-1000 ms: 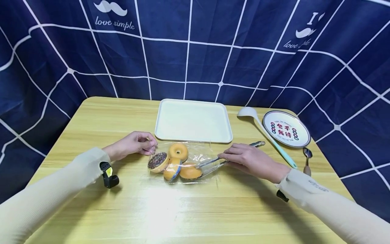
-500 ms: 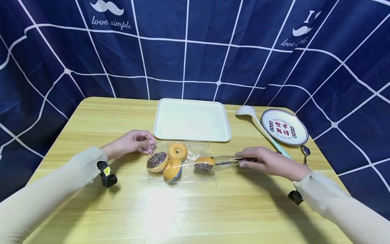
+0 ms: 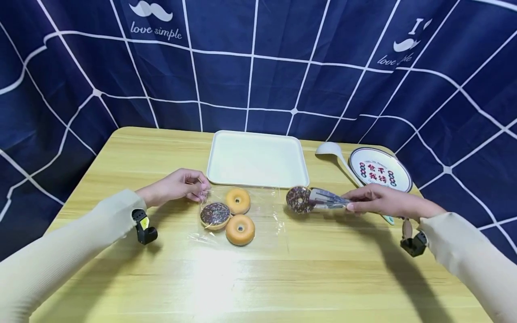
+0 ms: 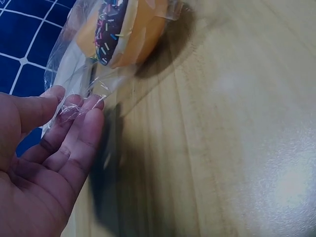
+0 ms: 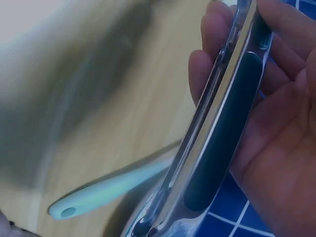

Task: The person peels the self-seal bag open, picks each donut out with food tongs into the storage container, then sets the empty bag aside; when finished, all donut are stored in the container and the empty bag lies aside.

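Note:
My left hand (image 3: 183, 186) pinches the left end of a clear plastic bag (image 3: 264, 224), its thumb and fingertips on the film in the left wrist view. Three donuts lie in the bag: a chocolate one with sprinkles (image 3: 215, 214) and two with plain tan sides up, one behind (image 3: 238, 200) and one in front (image 3: 240, 229). In my right hand (image 3: 375, 199) is a pair of metal tongs (image 5: 227, 123) with dark green grip panels. Between the tong tips, right of the bag, hangs a chocolate sprinkled donut (image 3: 299, 199).
A white rectangular tray (image 3: 258, 159) lies behind the bag. To the right are a ladle (image 3: 329, 149) with a mint handle (image 5: 113, 190), a round plate (image 3: 379, 169) with red lettering, and a brown-handled spoon (image 3: 407, 229) partly hidden by the right wrist.
The tongs have drawn a donut out of the bag to the right, and it has turned its chocolate side to view. The donuts in the bag shifted. My left hand kept its hold.

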